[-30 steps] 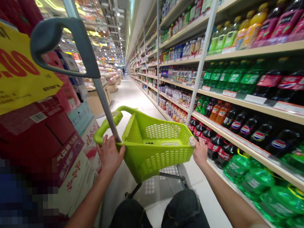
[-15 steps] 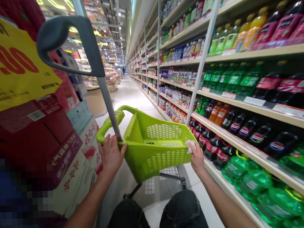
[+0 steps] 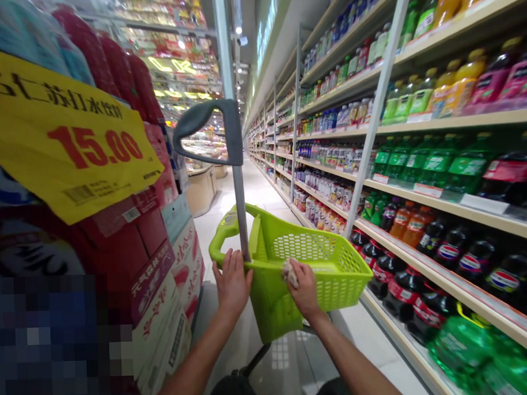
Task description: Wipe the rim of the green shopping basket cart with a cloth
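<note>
Head view, supermarket aisle. The green basket stands mouth up on a dark undercarriage in the lower middle of the view, with nothing visible inside it. Its longer visible side runs from the pole at its left end toward the bottle shelves on the right, slanting slightly away from the person. The pole rises nearly upright from the left end and carries a grey grip that points left. A green loop handle juts out from the same end toward the left.

The left hand is closed over the near rim at the foot of the pole, fingers curled over the edge. The right hand sits a little further right on the same rim, clenched around a crumpled pale cloth that presses on the rim's top. Both hands lie on the person's side of the basket, near each other, with the basket's body stretching beyond and to the right of them.

On the left, stacked red cartons with a yellow price sign stand near the loop handle. On the right, the basket's far corner comes near the lowest shelf. Ahead, the pale floor of the aisle lies open.
</note>
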`<state>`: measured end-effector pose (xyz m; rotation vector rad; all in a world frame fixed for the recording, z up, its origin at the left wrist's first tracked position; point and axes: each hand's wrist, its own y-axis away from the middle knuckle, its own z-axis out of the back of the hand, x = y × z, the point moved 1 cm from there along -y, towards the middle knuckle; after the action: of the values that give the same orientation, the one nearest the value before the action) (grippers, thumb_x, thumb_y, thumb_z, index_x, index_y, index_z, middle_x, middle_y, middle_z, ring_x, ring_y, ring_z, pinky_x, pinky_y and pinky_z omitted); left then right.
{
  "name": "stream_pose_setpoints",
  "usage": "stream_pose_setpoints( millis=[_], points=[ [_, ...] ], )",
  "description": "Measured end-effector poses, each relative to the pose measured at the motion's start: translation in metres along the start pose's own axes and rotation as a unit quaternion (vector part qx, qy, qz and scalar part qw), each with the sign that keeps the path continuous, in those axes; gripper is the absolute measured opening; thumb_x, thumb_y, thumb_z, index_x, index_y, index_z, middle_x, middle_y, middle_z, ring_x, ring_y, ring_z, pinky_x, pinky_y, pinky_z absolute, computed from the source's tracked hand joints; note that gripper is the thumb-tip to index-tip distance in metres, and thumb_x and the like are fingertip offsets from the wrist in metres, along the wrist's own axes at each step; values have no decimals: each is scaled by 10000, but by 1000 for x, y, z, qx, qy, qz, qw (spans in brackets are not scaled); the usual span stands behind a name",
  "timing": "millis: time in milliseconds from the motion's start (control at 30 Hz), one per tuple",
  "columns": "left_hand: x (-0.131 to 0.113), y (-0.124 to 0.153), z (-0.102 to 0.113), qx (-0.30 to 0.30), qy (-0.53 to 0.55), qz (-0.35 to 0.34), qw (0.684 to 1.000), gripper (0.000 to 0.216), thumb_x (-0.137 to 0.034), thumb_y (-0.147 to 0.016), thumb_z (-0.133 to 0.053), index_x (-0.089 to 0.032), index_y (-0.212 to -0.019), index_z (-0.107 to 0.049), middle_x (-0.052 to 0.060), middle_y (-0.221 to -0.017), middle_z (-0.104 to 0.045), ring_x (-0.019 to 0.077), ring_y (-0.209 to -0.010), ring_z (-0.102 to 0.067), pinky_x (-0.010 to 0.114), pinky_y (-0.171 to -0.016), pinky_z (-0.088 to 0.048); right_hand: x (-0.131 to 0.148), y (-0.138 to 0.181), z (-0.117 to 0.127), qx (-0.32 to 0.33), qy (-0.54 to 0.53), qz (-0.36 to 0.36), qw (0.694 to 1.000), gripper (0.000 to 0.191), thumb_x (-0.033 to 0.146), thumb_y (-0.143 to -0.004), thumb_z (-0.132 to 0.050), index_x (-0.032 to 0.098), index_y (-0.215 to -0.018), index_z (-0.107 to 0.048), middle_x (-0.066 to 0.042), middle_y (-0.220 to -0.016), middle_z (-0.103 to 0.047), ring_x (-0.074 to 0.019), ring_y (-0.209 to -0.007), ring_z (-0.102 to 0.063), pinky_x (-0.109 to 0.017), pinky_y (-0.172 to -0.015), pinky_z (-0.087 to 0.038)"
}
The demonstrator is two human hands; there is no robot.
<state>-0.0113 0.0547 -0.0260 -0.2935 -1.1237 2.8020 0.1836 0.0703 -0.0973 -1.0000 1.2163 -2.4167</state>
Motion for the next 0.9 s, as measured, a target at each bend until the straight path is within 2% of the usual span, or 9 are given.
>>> stream_pose_setpoints(
  millis=[133,267,333,433,567,633,767,833,900],
  points=[
    [-6,0,-1,-4,11,-2,1000,416,-170,-773,-424,-129,-1183,-479,140,-1234,-528,276,-1211,-393,560,-1024,-140,-10,7,-15,-5,5,30,1000,531,79,-726,-435,233,-1233,-473,-104,-1209,-490,-264,-1150,-429,-502,-936,-377],
    [-7,0,0,4,30,-10,1000,427,-116,-750,-405,-123,-1165,-502,135,-1242,-524,276,-1211,-399,565,-1016,-181,32,-13,-34,-28,-79,42,996,501,66,-759,-375,213,-1231,-459,-97,-1197,-530,-218,-1143,-469,-441,-941,-415],
    [-6,-1,0,10,33,-11,999,443,-88,-724,-401,-125,-1150,-516,130,-1238,-529,277,-1210,-402,567,-1016,-194,68,-52,-25,-69,-127,57,988,444,100,-777,-411,208,-1204,-467,-95,-1113,-579,-200,-1056,-537,-395,-884,-468],
    [-5,-1,0,12,33,-18,999,477,-56,-695,-389,-119,-1150,-517,129,-1239,-528,277,-1223,-389,570,-1020,-197,127,-137,5,-170,-161,153,960,361,171,-809,-456,207,-1167,-479,-100,-1268,-467,-207,-1183,-437,-410,-959,-412],
    [-1,2,-4,3,38,-47,998,558,7,-659,-351,-109,-1188,-484,135,-1264,-504,265,-1249,-355,572,-1025,-195,165,-211,21,-128,-68,350,925,217,207,-861,-439,209,-1033,-570,-71,-1320,-437,-197,-1309,-248,-444,-1059,-266],
    [7,5,-6,-7,40,-70,997,600,34,-630,-336,-110,-1196,-473,132,-1278,-491,259,-1256,-347,572,-1020,-215,154,-202,11,-59,-18,436,898,191,194,-866,-443,199,-990,-588,-67,-1277,-493,-188,-1309,-246,-439,-1051,-282],
    [32,16,-8,-31,65,-147,986,539,52,-617,-311,-106,-1077,-544,125,-1281,-488,227,-1271,-326,490,-1019,-303,110,-133,-10,46,19,516,855,166,169,-862,-456,173,-926,-610,-69,-1203,-564,-196,-1269,-330,-402,-992,-380],
    [43,22,-5,-31,81,-181,980,498,55,-626,-301,-121,-1006,-570,115,-1275,-496,201,-1274,-324,444,-1025,-317,101,-110,-10,79,-6,515,854,175,183,-868,-450,170,-924,-615,-70,-1158,-596,-178,-1250,-362,-369,-978,-405],
    [49,27,0,-21,89,-179,980,480,51,-633,-303,-136,-984,-570,110,-1267,-503,195,-1268,-336,450,-1037,-296,104,-104,-5,81,-42,463,882,198,197,-877,-434,177,-959,-613,-71,-1175,-584,-160,-1253,-357,-362,-995,-392]
  ],
)
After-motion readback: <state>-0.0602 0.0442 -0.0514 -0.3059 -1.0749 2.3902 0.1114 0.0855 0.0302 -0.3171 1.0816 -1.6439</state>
